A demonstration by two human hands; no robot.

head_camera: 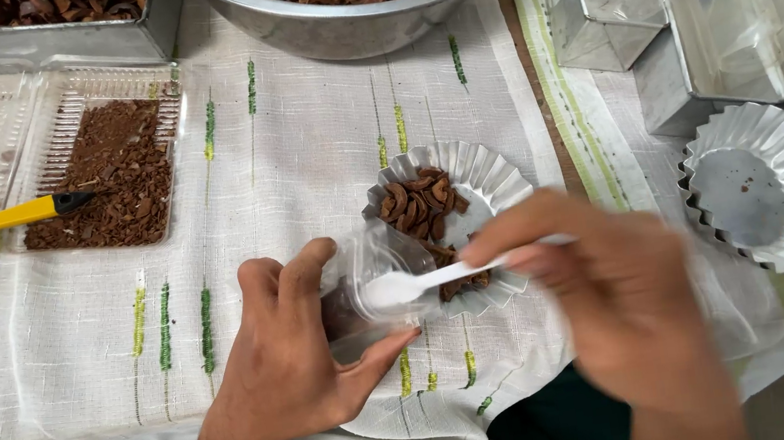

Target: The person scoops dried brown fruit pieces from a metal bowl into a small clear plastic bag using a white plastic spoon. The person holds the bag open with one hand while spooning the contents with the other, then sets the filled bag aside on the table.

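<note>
Holding a small clear plastic pouch (361,290) open between thumb and fingers, the left hand (295,364) is seen low in the middle of the table (74,332), its grip closed on the pouch mouth. The pouch is judged to be thin, light and limp, likely to collapse unless it is pinched at the rim, where it is taken now; some dark pieces can already be made out inside it. A white plastic spoon (420,282) is pinched by its handle in the right hand (614,297), which is blurred, so the fingers' exact closure is hard to read, though the spoon is clearly held. The spoon's bowl is at the pouch opening. Just behind, touching or nearly touching the pouch, a fluted silver foil cup (482,173) is set, carrying brown dried pieces (420,201) that are judged brittle and light. The left wrist is bent inward, palm turned toward the right; the right forearm is brought in from the lower right.
</note>
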